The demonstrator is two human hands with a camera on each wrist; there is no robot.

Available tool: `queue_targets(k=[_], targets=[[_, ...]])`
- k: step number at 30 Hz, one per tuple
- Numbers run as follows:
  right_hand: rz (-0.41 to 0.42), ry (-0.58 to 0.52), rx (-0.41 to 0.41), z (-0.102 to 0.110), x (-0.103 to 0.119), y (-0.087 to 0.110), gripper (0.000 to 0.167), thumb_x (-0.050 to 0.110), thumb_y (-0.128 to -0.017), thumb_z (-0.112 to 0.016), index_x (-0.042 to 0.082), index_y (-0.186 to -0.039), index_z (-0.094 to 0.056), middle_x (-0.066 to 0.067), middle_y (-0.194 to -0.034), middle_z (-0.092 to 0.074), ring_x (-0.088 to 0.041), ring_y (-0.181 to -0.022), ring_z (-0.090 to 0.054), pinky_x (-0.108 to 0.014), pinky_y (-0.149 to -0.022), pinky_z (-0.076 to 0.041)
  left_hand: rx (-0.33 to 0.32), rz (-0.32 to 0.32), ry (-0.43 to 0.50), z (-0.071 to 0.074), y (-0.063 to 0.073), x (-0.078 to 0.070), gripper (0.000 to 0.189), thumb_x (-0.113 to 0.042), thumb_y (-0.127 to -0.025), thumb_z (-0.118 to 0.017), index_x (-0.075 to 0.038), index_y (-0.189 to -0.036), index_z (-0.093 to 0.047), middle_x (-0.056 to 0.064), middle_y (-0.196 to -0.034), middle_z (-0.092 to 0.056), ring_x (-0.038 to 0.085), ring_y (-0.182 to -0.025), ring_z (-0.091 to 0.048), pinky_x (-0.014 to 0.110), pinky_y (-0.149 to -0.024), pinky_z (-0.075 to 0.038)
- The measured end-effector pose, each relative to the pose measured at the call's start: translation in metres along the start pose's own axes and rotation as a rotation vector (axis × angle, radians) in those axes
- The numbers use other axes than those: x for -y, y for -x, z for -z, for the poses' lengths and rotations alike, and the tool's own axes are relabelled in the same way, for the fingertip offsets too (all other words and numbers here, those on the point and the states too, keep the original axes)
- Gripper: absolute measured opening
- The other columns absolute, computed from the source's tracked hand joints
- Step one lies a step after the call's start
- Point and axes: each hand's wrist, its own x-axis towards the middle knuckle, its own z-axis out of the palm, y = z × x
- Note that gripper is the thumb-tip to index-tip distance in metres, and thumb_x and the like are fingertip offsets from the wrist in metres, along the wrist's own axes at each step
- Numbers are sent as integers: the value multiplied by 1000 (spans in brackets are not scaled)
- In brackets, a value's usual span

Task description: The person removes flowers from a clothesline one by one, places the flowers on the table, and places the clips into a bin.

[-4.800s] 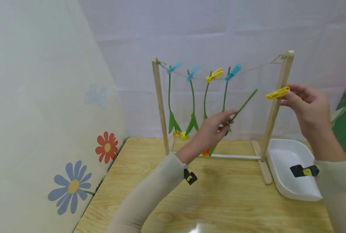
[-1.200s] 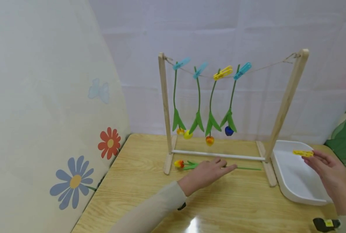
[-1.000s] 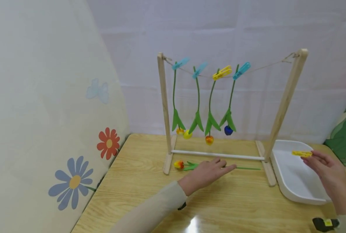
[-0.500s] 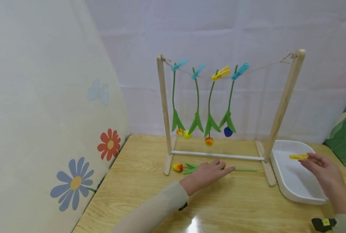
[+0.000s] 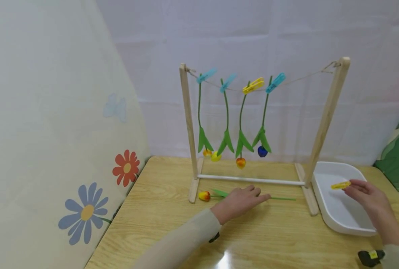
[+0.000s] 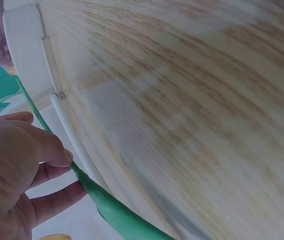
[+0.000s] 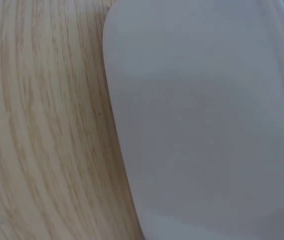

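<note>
My left hand (image 5: 241, 201) is low over the table, in front of the rack. Its thumb and fingers pinch the green stem of an artificial tulip (image 5: 204, 196), whose red-yellow bloom points left. In the left wrist view, that tulip's leaf (image 6: 117, 212) comes just below the fingertips. Over the white tray, my right hand (image 5: 367, 198) holds a yellow clothespin (image 5: 340, 185) by one end. Several tulips hang head down from a string between wooden posts, clipped by blue clothespins (image 5: 276, 83) and a yellow one; the rightmost bloom is dark blue (image 5: 262, 151).
A wooden rack with a right post (image 5: 327, 121) and a white lower bar (image 5: 253, 180) stands at the back of the table. Beside its right foot sits the white tray (image 5: 330, 218). The wall on the left carries painted flowers.
Compared with several seconds ago, the left hand has lowered the tulip from before the string to near the tabletop. The right hand has brought the clothespin down over the tray, lately drifting slightly left.
</note>
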Motion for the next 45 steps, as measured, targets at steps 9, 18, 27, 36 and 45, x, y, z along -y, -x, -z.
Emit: queue_targets(k=[9, 18, 27, 36, 45], targets=[[24, 223, 75, 1, 2, -6, 80, 46, -99, -62, -12, -147, -36, 41, -90, -48, 23, -78, -44, -13, -69, -41, 78, 4, 27, -3, -6, 0, 64, -5, -99, -62, -29, -153, -41, -6, -118, -58, 7, -94, -54, 14, -46, -34], [-32, 233, 93, 1, 11, -6, 75, 43, -105, -51, -12, -150, -30, -36, -142, -47, -28, -111, -60, -70, -103, -36, 49, -1, 70, -4, -6, 1, 52, -4, -98, -62, -27, -144, -49, -6, -114, -58, 6, -92, -53, 12, -47, -32], [-23, 218, 45, -3, 19, -7, 67, 31, -106, -51, -14, -150, -29, -36, -137, -52, 18, -75, -46, -67, -100, -41, 55, 13, 73, 7, -3, 4, 45, -9, -99, -63, -25, -140, -53, -5, -116, -60, 8, -96, -58, 12, -48, -35], [20, 206, 38, -8, 30, -2, 66, 32, -107, -49, -14, -149, -30, -39, -143, -43, 21, -74, -46, -70, -100, -38, 61, 35, 94, 13, -3, 9, 46, -11, -100, -62, -25, -143, -54, -3, -125, -60, 10, -107, -60, 12, -50, -40], [116, 270, 5, -11, 47, 1, 59, 31, -107, -49, -11, -146, -38, -24, -127, -60, 21, -78, -49, -50, -89, -55, 23, 46, 100, 21, -3, 14, 41, -14, -102, -60, -23, -143, -54, -1, -132, -61, 13, -109, -63, 17, -59, -51]])
